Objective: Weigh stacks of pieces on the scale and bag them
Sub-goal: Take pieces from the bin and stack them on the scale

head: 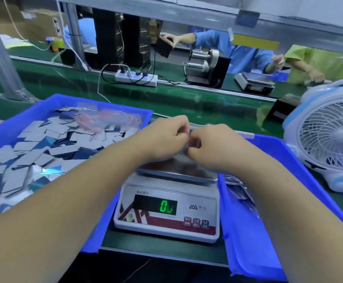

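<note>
Running along the green desk (187,103), the setup puts a big blue tray (68,103) of loose grey and blue pieces (33,148) on the left, a second blue tray (268,146) on the right, and the scale (166,209) between them reading zero. Over its pan, the left hand (166,135) and right hand (209,144) meet, each grip pinched on what looks like a small clear bag (189,139); its contents are too blurred to tell. The likely risk is the seal: slippery film could slide from the fingertips, letting the bag drop onto the pan or spill pieces. More bagged packs (238,190) lie in the right tray.
</note>
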A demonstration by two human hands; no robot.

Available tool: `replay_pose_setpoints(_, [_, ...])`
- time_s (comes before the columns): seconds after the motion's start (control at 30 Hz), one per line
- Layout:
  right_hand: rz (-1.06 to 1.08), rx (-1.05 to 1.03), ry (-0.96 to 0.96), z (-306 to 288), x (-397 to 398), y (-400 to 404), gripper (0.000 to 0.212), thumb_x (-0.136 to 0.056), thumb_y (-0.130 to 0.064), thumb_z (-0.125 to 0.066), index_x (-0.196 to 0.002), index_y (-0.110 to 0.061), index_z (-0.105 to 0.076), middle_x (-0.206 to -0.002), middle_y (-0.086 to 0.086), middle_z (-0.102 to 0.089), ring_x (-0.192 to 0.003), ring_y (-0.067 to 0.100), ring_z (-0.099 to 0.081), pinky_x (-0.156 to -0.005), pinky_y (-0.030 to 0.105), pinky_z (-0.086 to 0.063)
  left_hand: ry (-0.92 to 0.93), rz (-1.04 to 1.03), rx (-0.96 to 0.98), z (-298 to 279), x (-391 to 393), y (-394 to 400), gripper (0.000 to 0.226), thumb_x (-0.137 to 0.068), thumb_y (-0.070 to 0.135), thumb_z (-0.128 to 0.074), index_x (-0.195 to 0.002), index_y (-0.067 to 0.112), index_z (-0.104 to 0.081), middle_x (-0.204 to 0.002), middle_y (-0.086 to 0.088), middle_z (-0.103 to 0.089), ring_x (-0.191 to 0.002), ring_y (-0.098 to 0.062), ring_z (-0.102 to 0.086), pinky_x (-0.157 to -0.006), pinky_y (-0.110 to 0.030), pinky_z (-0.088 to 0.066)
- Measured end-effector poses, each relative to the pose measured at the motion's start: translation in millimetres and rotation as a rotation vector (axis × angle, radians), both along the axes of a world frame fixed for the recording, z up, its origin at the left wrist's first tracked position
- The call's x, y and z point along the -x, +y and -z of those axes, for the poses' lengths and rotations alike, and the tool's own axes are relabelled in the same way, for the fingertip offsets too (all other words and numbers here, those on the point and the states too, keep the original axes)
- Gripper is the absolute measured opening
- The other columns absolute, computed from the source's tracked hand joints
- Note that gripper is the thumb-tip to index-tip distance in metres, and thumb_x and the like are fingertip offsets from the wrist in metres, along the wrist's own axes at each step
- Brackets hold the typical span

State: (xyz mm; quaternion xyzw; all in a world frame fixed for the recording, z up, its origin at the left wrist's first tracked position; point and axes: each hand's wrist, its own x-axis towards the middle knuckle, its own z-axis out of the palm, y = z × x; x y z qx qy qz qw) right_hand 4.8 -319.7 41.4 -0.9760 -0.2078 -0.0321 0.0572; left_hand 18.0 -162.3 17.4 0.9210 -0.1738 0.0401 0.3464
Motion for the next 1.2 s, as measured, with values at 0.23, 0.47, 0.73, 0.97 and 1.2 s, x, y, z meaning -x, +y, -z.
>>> replay_pose_setpoints(0.23, [-0.069,-0.065,-0.008,3.3,-10.3,47.7,0.018,-0.088,-0.040,-0.055,-0.077,-0.026,-0.060,-0.074,-0.011,-0.062,-0.076,0.013,-0.057,-0.070,0.035,-0.053,0.090,-0.266,-0.034,1.6,1.2,93.9,0.019,-0.095,0.021,-0.046,-0.079,0.025,-0.054,-0.077,0.009,-0.059,-0.071,-0.015,-0.053,-0.061,-0.031,-0.040])
replay_pose_setpoints(0.47, [-0.134,-0.268,-0.053,29.2,-6.3,48.8,0.009,-0.085,-0.032,-0.059,-0.077,-0.032,-0.063,-0.072,-0.018,-0.061,-0.072,0.002,-0.054,-0.064,0.023,-0.041,0.357,-0.363,-0.503,4.5,0.0,162.2,0.025,-0.089,0.018,-0.063,-0.111,0.026,-0.053,-0.094,0.009,-0.047,-0.077,-0.011,-0.048,-0.057,-0.025,-0.032])
replay_pose_setpoints(0.73, [-0.146,-0.304,-0.029,31.7,-5.2,49.6,0.009,-0.083,-0.026,-0.063,-0.075,-0.029,-0.066,-0.074,-0.017,-0.064,-0.076,-0.002,-0.056,-0.066,0.009,-0.038,0.494,-0.217,-0.654,13.1,2.7,154.7,0.040,-0.075,0.050,-0.074,-0.107,0.039,-0.053,-0.097,0.015,-0.046,-0.080,-0.009,-0.053,-0.065,-0.029,-0.044])
replay_pose_setpoints(0.97, [-0.175,-0.327,0.005,31.5,0.4,56.6,0.010,-0.082,-0.027,-0.062,-0.073,-0.029,-0.066,-0.072,-0.014,-0.065,-0.080,0.000,-0.054,-0.067,0.010,-0.039,0.625,-0.057,-0.755,0.2,13.5,157.7,0.057,-0.070,0.048,-0.082,-0.120,0.043,-0.055,-0.099,0.024,-0.050,-0.095,-0.012,-0.055,-0.076,-0.030,-0.046])
replay_pose_setpoints(1.2, [-0.264,-0.332,0.006,31.9,8.9,66.2,0.008,-0.082,-0.022,-0.065,-0.075,-0.025,-0.068,-0.070,-0.010,-0.064,-0.078,0.009,-0.055,-0.065,0.016,-0.040,0.646,-0.034,-0.769,-1.6,11.4,166.6,0.064,-0.077,0.016,-0.083,-0.131,0.032,-0.052,-0.092,0.024,-0.047,-0.100,-0.013,-0.058,-0.075,-0.023,-0.052])
